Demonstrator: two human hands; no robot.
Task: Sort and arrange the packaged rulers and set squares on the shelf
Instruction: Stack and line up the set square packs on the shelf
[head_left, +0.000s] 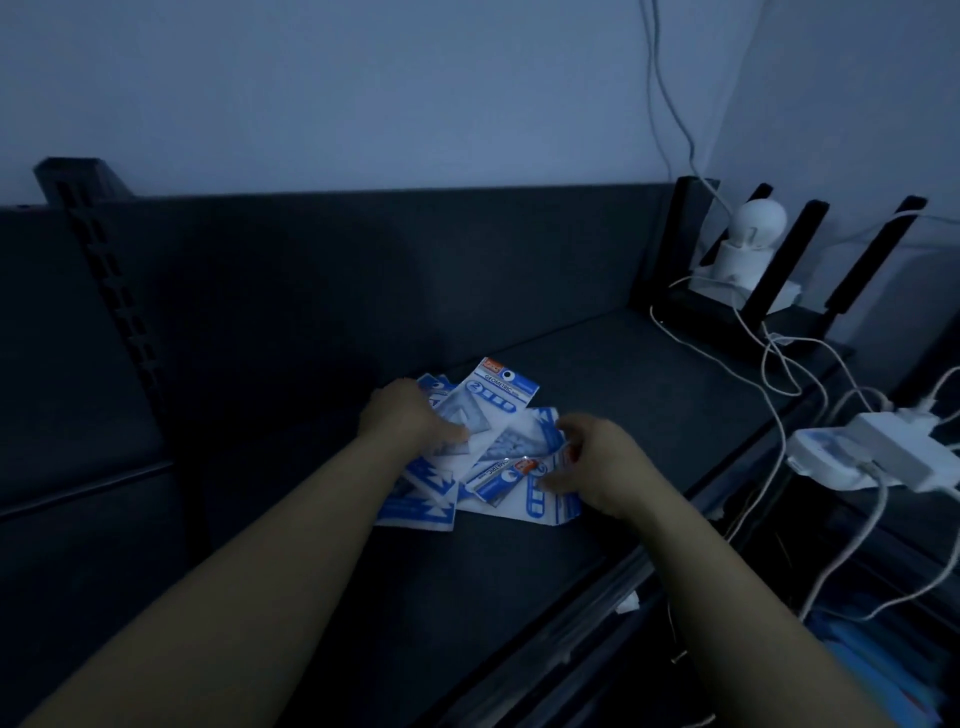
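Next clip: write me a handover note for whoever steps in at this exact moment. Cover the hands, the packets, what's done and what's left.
Left hand rests on the packet pile.
Right hand curls at the pile's right edge; in this dim light a firm grip cannot be confirmed.
The packets lie overlapping and skewed in one heap on the middle of the shelf.
Done: nothing visibly sorted yet.
Left: separate the packets by type, square them up and lay them out neatly.

white round-headed device (753, 244) far right, amid black upright bars (802, 249) | white cables (882, 501) trailing | white plug adapter (893, 447) at right edge | slotted black post (104, 280) at left | pale wall (363, 93) behind
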